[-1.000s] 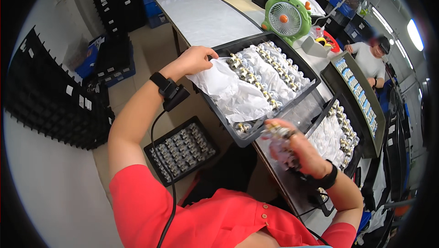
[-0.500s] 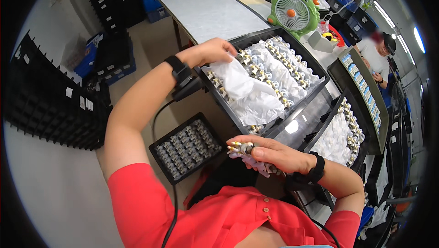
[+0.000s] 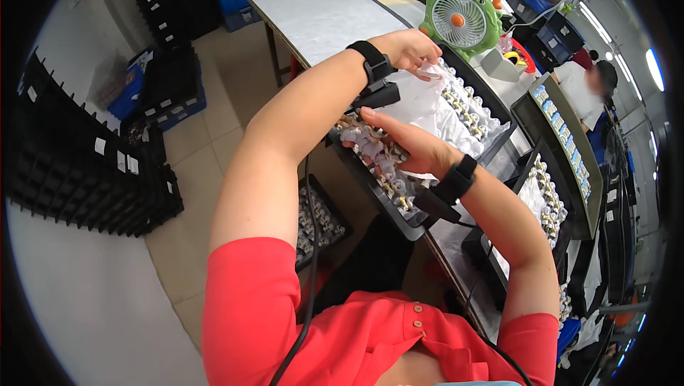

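My left hand (image 3: 412, 53) pinches the edge of a thin white sheet (image 3: 407, 105), lifted toward the far side of a black tray (image 3: 407, 228). Over the tray's near left part, my right hand (image 3: 417, 145) is closed round several small grey-and-white parts (image 3: 374, 145) with yellowish ends. Its thumb lies above them and fingertips show below. Whether they touch the parts in the tray I cannot tell. More rows of such parts (image 3: 467, 112) stand in the tray with white sheet between them. My left forearm covers the tray's left corner.
A green fan (image 3: 463, 19) stands behind the tray on the white table (image 3: 313, 1). Right are another black tray with parts (image 3: 548, 201) and a long tray of blue-white pieces (image 3: 570, 137). A smaller tray (image 3: 320, 222) sits low, left. Beyond, a person (image 3: 581, 90) works.
My left hand has moved right and away, drawing the white sheet back off the near rows. My right hand has carried its parts up from before me to over the tray.
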Tool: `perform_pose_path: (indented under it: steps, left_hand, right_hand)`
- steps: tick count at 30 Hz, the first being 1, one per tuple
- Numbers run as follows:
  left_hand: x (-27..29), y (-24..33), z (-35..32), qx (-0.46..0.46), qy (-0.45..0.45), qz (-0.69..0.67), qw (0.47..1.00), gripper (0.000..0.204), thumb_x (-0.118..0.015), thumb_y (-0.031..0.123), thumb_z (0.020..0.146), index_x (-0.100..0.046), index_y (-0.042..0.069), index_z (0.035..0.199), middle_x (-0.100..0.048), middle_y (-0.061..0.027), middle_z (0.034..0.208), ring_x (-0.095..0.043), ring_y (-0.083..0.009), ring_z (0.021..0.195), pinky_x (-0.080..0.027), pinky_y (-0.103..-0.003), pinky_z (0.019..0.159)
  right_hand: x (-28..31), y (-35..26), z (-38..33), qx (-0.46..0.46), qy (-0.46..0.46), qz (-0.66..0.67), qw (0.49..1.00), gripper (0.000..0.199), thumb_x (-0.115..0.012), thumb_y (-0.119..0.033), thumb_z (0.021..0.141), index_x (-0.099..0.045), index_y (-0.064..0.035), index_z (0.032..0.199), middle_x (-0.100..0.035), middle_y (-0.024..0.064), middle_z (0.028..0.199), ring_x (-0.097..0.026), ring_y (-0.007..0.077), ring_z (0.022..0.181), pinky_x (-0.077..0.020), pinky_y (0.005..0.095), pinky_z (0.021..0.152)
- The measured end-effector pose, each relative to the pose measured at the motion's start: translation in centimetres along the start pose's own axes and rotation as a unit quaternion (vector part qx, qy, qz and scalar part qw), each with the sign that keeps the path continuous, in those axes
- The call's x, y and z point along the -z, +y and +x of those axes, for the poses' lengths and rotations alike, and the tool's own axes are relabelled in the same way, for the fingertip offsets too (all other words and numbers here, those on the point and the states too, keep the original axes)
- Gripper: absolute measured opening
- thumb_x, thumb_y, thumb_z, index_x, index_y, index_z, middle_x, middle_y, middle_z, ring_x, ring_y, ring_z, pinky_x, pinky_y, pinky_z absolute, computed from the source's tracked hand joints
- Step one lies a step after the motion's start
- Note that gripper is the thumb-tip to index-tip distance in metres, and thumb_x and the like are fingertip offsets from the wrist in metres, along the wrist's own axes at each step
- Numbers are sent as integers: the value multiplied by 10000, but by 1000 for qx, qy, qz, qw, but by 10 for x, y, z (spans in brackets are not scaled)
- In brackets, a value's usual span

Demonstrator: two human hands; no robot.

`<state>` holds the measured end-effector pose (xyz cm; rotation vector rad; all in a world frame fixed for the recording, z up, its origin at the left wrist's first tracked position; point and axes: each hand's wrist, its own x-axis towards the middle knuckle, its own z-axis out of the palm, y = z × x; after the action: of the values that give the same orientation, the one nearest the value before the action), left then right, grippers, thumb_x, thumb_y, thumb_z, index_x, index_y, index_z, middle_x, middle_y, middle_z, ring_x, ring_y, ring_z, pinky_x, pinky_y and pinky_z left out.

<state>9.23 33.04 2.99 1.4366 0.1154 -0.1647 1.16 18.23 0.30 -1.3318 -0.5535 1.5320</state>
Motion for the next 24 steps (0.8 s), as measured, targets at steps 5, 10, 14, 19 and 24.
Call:
perform_pose_path:
  steps: [5,10,14,19,24]
  left_hand:
    - [31,4,-8,36,-8,2,999,411,-537,-62,829,-454,-25,1230,-523,-168,1093,-607,-273,931,-547,-456,835]
    - [31,17,-22,6,-70,31,997,520,-561,-56,797,-431,15,1296,-532,-110,1012,-604,-221,913,-544,-423,855]
    - [34,23,-25,-78,-124,94,985,656,-566,-50,704,-409,8,1339,-539,-126,1080,-583,-185,1034,-460,-341,953]
    - [8,30,-20,-114,-130,157,972,619,-544,-40,687,-471,-13,1301,-569,-156,1124,-571,-193,1089,-420,-275,940]
    - [-7,29,-19,-106,-126,150,975,514,-570,-11,734,-519,-25,1246,-587,-143,1095,-580,-178,1055,-433,-254,913]
  right_hand:
    - [7,-9,12,-32,-15,3,999,443,-544,-535,884,-609,-136,1067,-654,9,932,-568,118,640,-430,256,503]
    - [12,-8,10,-56,19,6,998,404,-558,-529,876,-596,-162,1042,-653,16,908,-570,132,651,-421,266,509]
    - [20,-14,27,-26,113,72,991,358,-533,-501,888,-549,-161,998,-636,42,879,-570,151,662,-434,312,532]
    - [31,-9,69,34,108,215,970,347,-504,-494,891,-583,-166,968,-627,30,815,-571,188,675,-443,358,560]
    - [64,6,77,192,121,-16,974,356,-516,-474,880,-594,-135,957,-595,5,847,-558,170,707,-448,317,626]
